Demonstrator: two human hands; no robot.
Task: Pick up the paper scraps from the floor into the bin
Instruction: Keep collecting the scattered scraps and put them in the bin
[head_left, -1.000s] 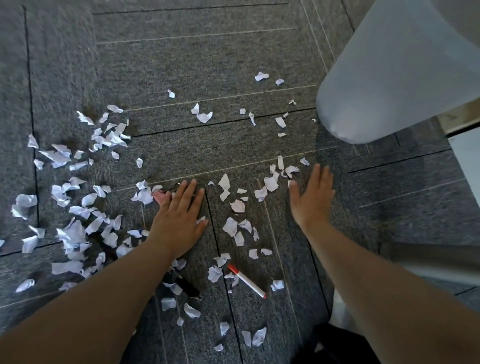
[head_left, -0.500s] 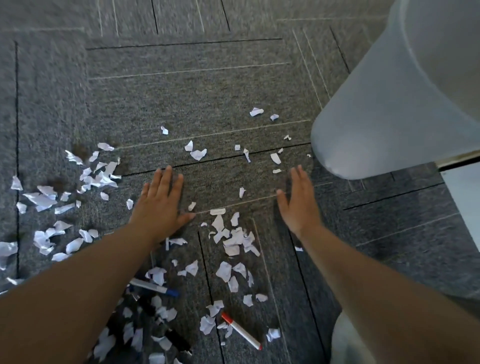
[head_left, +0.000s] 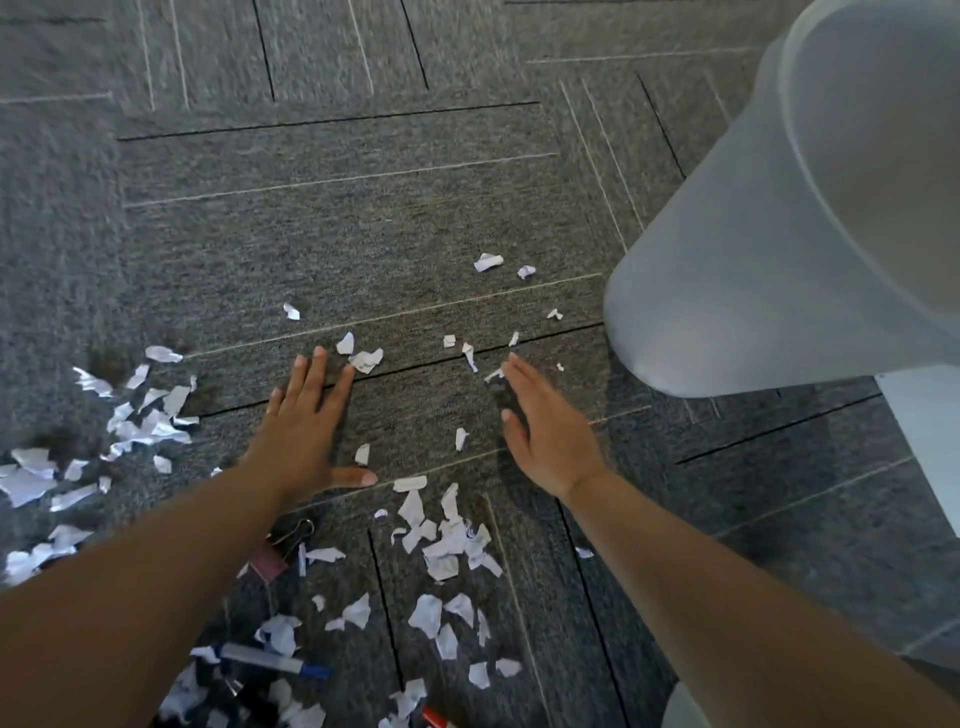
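- The main heap of paper scraps (head_left: 447, 540) lies on the floor (head_left: 363, 218), nearer than both palms.
- Left hand (head_left: 306, 431) and right hand (head_left: 545, 436): grip released, fingers straight, holding nothing.
- Beyond, loose scraps lie just past the fingertips; the bin (head_left: 779, 234) stands far right, nearer the right hand.

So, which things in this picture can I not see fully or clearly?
Head view only:
Bin: cut off by the top and right edges; contents cannot be told.
Red-capped marker: mostly cut off by the bottom edge.
Binder clip: partly hidden by the left forearm.
Far carpet: blurred by motion.
Right hand: contact with the floor unclear.
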